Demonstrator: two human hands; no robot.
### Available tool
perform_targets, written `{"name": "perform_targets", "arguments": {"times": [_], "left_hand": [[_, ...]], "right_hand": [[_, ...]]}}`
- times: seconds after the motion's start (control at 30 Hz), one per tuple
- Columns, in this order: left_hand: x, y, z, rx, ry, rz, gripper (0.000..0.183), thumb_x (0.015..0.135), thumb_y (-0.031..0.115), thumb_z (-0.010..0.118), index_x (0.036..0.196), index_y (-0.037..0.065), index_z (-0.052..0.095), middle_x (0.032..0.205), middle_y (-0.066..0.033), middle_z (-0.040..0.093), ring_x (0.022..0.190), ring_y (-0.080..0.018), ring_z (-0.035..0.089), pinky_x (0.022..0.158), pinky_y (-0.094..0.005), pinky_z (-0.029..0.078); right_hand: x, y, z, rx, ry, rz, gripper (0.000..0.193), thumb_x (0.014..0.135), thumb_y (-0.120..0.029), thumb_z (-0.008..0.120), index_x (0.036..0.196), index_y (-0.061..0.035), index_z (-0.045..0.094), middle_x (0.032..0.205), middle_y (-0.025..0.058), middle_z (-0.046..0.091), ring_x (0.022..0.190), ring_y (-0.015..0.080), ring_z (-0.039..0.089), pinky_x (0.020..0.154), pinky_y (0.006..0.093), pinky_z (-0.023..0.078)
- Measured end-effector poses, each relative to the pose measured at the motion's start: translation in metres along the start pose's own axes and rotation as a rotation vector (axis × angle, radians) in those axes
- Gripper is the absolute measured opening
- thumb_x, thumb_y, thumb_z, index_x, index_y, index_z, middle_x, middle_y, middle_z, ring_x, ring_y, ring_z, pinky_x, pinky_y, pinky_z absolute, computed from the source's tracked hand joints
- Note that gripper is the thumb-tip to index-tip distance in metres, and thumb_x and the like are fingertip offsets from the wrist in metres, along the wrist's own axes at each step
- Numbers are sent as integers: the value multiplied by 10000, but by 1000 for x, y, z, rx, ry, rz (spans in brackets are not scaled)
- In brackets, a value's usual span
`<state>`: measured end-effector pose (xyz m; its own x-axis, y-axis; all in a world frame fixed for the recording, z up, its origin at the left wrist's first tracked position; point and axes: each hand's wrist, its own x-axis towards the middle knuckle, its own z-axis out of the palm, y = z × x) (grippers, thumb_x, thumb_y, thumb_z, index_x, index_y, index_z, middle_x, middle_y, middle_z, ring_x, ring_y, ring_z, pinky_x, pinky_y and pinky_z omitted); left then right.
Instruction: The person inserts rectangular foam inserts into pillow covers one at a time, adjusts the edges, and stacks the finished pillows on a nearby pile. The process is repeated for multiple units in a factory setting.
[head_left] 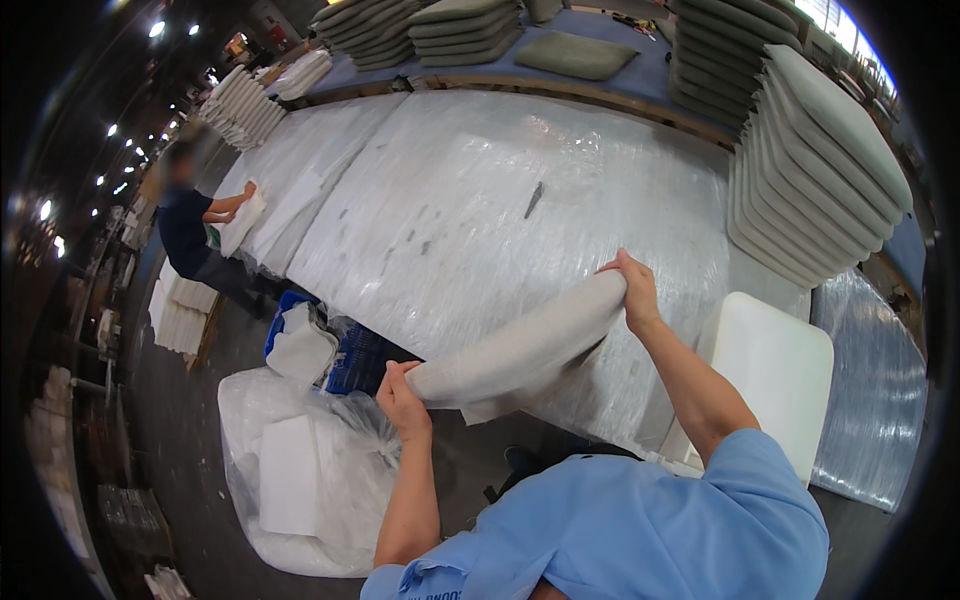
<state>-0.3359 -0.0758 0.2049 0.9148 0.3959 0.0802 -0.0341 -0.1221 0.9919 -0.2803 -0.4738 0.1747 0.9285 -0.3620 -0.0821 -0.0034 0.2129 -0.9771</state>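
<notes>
Between my two hands hangs a pale cushion (520, 338), seen nearly edge-on, with a darker flap of cloth below it. My left hand (403, 402) grips its lower left end, fingers partly hidden. At the upper right end my right hand (637, 290) is closed on the other corner. The cushion is over the near edge of a table covered in clear plastic film (440, 220). A small dark tool (534, 200), too small to name, lies on the film beyond the cushion.
Tall stacks of grey-green cushions (810, 170) stand at the right and along a blue table (480, 65) behind. A white foam block (765, 375) is by my right arm. Left are a blue crate (355, 360) and a plastic bag of white pieces (300, 480). A co-worker (195, 225) handles white material.
</notes>
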Motion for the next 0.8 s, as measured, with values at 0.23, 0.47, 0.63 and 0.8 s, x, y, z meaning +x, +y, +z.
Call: {"name": "perform_targets", "arguments": {"times": [0.23, 0.47, 0.63, 0.8], "left_hand": [[26, 13, -2, 37, -80, 114, 632, 1118, 430, 380, 912, -30, 762, 889, -109, 743, 846, -187, 657, 831, -330, 484], [28, -28, -39, -93, -243, -476, 482, 1057, 418, 528, 1228, 1, 702, 1145, -68, 712, 1038, -191, 636, 904, -356, 475], [1, -13, -68, -228, -355, -1046, 772, 987, 371, 680, 1569, -6, 342, 1435, -142, 565, 1278, -264, 582, 1044, -442, 484], [5, -18, -66, -140, -473, -1244, 995, 950, 286, 761, 1644, -3, 109, 1576, -221, 406, 1389, -322, 506, 1087, -480, 489]], "right_hand": [[-63, -7, -17, -36, 156, 20, 476, 1041, -380, 522, 894, 7, 758, 877, 53, 688, 881, 151, 595, 864, 314, 446], [-88, -16, -20, -198, 31, 255, 481, 1023, -407, 515, 1221, -7, 693, 1141, 80, 676, 1074, 175, 586, 949, 330, 441], [-111, -61, -22, -354, -128, 853, 821, 1007, -480, 575, 1616, -25, 266, 1525, 148, 483, 1364, 270, 504, 1097, 430, 440], [-97, -48, -16, -578, -222, 1147, 968, 944, -487, 697, 1643, -42, 196, 1601, 197, 409, 1406, 305, 491, 1111, 469, 447]]}}
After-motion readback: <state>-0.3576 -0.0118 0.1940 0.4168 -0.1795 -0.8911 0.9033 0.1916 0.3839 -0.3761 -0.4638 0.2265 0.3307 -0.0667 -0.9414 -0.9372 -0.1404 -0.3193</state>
